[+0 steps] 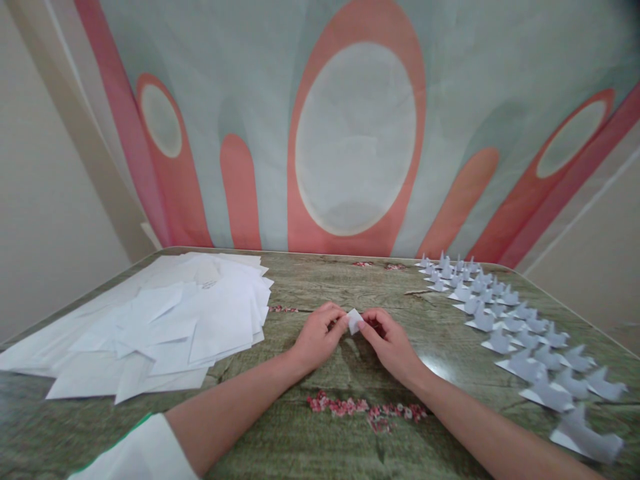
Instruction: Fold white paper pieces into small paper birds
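Between my two hands, a small folded white paper (355, 321) is held just above the table, its visible face roughly diamond-shaped. My left hand (323, 335) pinches its left edge between thumb and fingers. On the other edge, the thumb and curled fingers of my right hand (390, 340) grip it too. The fingers hide part of the paper's sides. To the right, several folded paper birds (546, 391) stand in rows. A loose heap of white paper sheets (220, 327) lies to the left of my hands.
The wood-patterned table (280, 427) carries printed pink flowers (367, 408) in front of me. Behind its far edge hangs a green and coral backdrop (270, 80) with oval shapes. Paper sheets reach the table's left edge, and birds line the right side.
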Available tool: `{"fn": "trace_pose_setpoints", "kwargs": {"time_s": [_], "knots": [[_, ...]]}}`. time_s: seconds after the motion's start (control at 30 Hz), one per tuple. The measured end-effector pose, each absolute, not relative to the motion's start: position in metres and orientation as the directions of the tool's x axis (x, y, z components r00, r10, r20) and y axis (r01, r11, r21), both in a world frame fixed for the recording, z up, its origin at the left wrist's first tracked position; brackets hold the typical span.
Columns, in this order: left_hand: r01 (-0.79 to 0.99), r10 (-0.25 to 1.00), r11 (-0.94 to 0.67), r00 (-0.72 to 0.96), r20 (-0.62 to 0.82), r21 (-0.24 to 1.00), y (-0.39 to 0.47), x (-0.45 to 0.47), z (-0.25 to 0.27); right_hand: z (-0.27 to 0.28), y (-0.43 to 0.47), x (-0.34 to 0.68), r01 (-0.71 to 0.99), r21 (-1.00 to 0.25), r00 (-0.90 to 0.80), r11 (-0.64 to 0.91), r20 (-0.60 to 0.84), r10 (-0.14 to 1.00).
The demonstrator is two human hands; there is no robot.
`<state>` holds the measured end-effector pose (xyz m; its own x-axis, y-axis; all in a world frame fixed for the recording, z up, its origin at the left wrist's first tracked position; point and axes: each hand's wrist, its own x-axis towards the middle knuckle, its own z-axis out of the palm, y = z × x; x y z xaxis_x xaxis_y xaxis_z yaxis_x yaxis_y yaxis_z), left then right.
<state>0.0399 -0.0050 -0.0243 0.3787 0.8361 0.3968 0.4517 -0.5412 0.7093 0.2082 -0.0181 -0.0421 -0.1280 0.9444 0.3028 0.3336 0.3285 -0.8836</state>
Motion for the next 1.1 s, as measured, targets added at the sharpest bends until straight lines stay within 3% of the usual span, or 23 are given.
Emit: {"fn": "trace_pose_setpoints", "kwargs": {"time_s": [0.3,0.53,0.7,1.1], "knots": [[0.387,0.871,-0.47,0.35,0.345,0.794,-0.0067,0.0414,-0.0227,-0.0372,-0.0212,0.208,0.403,-0.84,-0.208,0.364,0.303,0.93],[0.437,0.862,-0.489,0.373,0.342,0.755,-0.0057,0.0414,-0.0227,-0.0348,-0.0227,0.2073,0.378,-0.837,-0.254,0.395,0.316,0.914],[0.423,0.895,-0.415,0.347,0.279,0.806,-0.0062,0.0422,-0.0235,-0.0351,-0.0212,0.2088,0.355,-0.869,-0.229,0.346,0.278,0.933],[0.206,0.931,-0.253,0.318,0.18,0.945,0.0027,0.04,-0.0324,-0.0424,-0.0184,0.2102,0.185,-0.965,-0.143,0.187,0.161,0.976]]}}
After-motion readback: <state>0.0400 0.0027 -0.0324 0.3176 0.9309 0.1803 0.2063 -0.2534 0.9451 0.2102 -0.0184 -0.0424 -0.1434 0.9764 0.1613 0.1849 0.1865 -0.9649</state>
